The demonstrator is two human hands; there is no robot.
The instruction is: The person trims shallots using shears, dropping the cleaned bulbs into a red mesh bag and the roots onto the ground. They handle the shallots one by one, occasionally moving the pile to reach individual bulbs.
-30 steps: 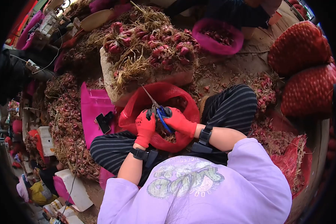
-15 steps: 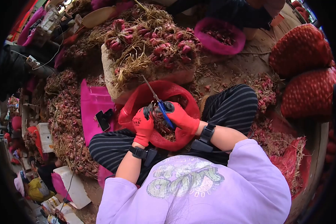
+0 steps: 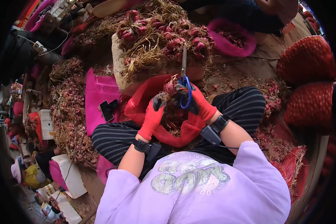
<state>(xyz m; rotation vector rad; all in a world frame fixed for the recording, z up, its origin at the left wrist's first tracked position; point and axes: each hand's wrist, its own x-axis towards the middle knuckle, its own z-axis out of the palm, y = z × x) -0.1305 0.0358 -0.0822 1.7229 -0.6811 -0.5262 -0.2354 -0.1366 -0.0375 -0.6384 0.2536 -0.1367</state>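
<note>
Both my hands wear red gloves with dark fingertips, above a red mesh bag (image 3: 138, 106) between my legs. My right hand (image 3: 196, 100) is closed on blue-handled scissors (image 3: 185, 89), their blades pointing away from me. Just left of the scissors is a reddish shallot bulb (image 3: 170, 86), at the fingertips of my right hand. My left hand (image 3: 155, 112) is closed beside it, below and to the left; what its fingers pinch is too small to make out. Beyond the bag, a pale block (image 3: 118, 63) bears a heap of shallots with dry stalks (image 3: 175, 41).
On the left, a phone (image 3: 107, 111) lies on a pink plastic piece (image 3: 97, 93), beside more shallots (image 3: 69, 112). A pink basin (image 3: 246, 48) stands near another person (image 3: 250, 13). Full red mesh sacks (image 3: 306, 59) lie at the right.
The scissors have swung more upright and moved away from me with my right hand. My hands have drawn slightly apart, and a shallot bulb now shows between them.
</note>
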